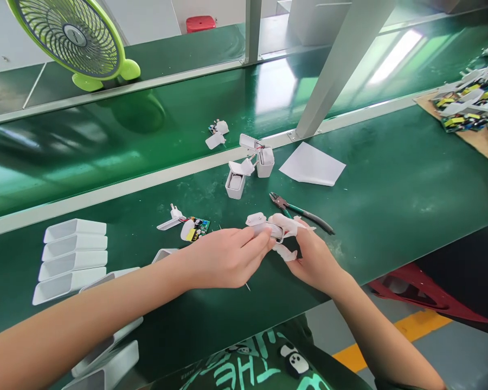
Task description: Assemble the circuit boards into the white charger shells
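Note:
My left hand (223, 257) and my right hand (309, 252) meet over the green bench, both closed on one small white plastic charger part (264, 225). Several fingertips of my right hand wear white finger cots. Just left of my hands lies a green circuit board with a white plug piece (189, 226). Green-handled cutting pliers (303, 213) lie right behind my right hand. Two open white charger housings (250, 165) stand farther back by the rail.
White empty shells (71, 260) lie in a row at the left, more near my left forearm. A white paper sheet (312, 165) lies beyond the pliers. A cardboard sheet with several circuit boards (469, 103) sits far right. A green fan (75, 40) stands behind the conveyor belt.

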`<action>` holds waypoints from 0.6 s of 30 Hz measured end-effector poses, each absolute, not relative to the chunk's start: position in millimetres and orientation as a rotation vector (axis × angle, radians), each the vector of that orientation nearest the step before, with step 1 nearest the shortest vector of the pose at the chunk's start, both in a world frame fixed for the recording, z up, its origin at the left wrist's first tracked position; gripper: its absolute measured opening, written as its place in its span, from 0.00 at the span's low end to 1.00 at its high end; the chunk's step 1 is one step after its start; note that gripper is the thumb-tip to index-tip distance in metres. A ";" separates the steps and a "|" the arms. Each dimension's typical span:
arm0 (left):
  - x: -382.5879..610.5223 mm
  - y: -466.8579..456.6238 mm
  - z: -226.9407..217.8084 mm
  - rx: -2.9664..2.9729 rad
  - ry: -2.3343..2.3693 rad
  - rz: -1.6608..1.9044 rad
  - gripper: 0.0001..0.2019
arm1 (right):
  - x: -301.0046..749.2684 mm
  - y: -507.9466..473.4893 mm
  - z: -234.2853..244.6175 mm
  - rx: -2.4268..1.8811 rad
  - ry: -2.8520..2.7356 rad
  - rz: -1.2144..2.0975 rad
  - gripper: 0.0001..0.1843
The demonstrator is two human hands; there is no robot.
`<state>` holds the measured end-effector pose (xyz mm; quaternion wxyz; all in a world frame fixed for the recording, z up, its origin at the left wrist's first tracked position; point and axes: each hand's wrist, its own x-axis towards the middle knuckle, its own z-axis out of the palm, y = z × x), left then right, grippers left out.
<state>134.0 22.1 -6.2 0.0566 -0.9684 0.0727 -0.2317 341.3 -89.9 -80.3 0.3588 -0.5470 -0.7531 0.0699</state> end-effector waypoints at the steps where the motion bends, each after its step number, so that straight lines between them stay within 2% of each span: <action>1: 133.9 21.7 -6.7 -2.954 0.194 -0.689 0.08 | 341.4 -89.8 -80.3 -1.412 -1.943 0.181 0.19; 5: 132.3 22.6 -5.6 -2.979 0.153 -0.637 0.08 | 342.2 -88.2 -78.5 -1.412 -1.946 0.217 0.16; 10: 134.9 23.2 -11.8 -2.927 0.159 -0.663 0.03 | 343.9 -88.7 -77.1 -1.346 -2.042 0.199 0.22; 13: 135.1 18.9 -10.9 -2.866 0.207 -0.684 0.05 | 344.6 -90.3 -75.7 -1.379 -2.124 0.180 0.23; 16: 127.9 19.9 5.1 -2.928 0.209 -0.544 0.08 | 344.0 -90.6 -72.8 -1.371 -2.129 0.195 0.19; 18: 119.1 33.4 21.4 -3.066 0.037 -0.455 0.10 | 343.0 -90.5 -70.6 -1.364 -2.107 0.216 0.16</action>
